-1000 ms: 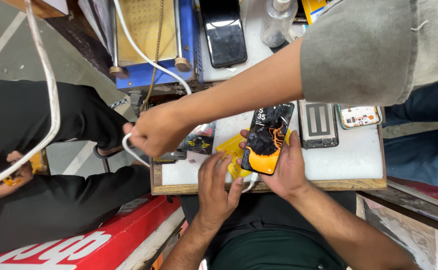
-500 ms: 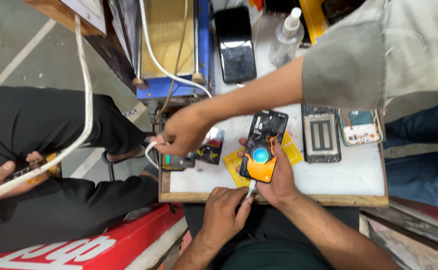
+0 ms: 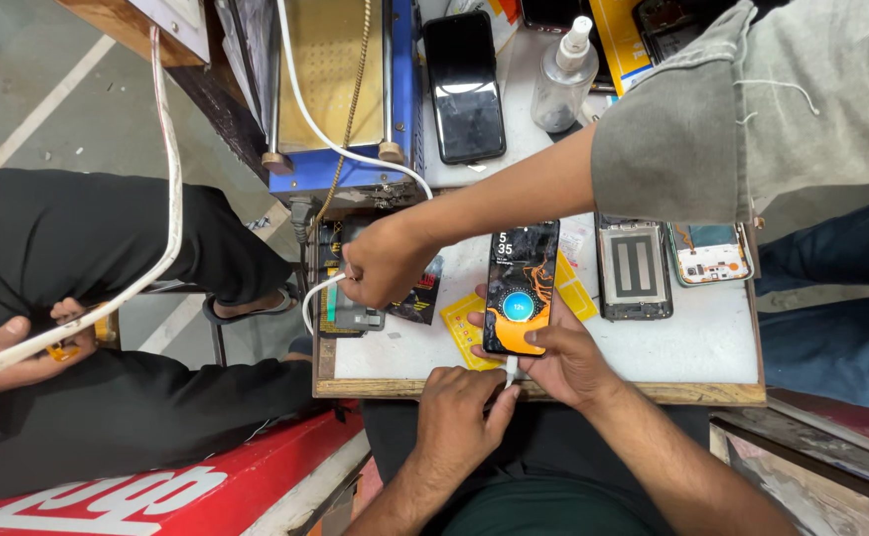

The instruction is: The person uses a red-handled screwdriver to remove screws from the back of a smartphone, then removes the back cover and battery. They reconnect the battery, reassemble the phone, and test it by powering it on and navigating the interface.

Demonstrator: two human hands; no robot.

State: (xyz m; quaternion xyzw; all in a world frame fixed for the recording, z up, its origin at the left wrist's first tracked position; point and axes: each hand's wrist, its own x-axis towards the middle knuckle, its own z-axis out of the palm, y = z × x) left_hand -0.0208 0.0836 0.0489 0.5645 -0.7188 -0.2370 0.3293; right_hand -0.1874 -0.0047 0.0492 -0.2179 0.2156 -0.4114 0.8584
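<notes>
At the far left a seated person in black clothing (image 3: pixel 87 248) holds a thick white cable (image 3: pixel 171 179) that runs up past the white tabletop's (image 3: pixel 712 347) left edge. At the back left corner stands a blue box-shaped machine with a yellowish top plate (image 3: pixel 340 89). A co-worker's hand (image 3: pixel 385 260) reaches in from the right and pinches a thin white charging cable (image 3: pixel 313 298) near the left edge, over a dark power strip (image 3: pixel 340 298).

Your left hand (image 3: pixel 459 402) sits at the front edge, fingers closed on the white plug (image 3: pixel 511 369) seated in the bottom of the lit smartphone with an orange and black screen (image 3: pixel 522 288). Your right hand (image 3: pixel 558 352) is clamped round that phone's lower end, thumb on its right side; the phone lies near the front edge, over yellow paper slips (image 3: pixel 464 323).

Further right, toward the right edge, lie an opened phone back frame, dark grey (image 3: pixel 635 270), and a second opened phone showing its boards (image 3: pixel 709 255). Along the back edge rest a black dark-screened phone (image 3: pixel 465 84) and a clear spray bottle (image 3: pixel 565 74).
</notes>
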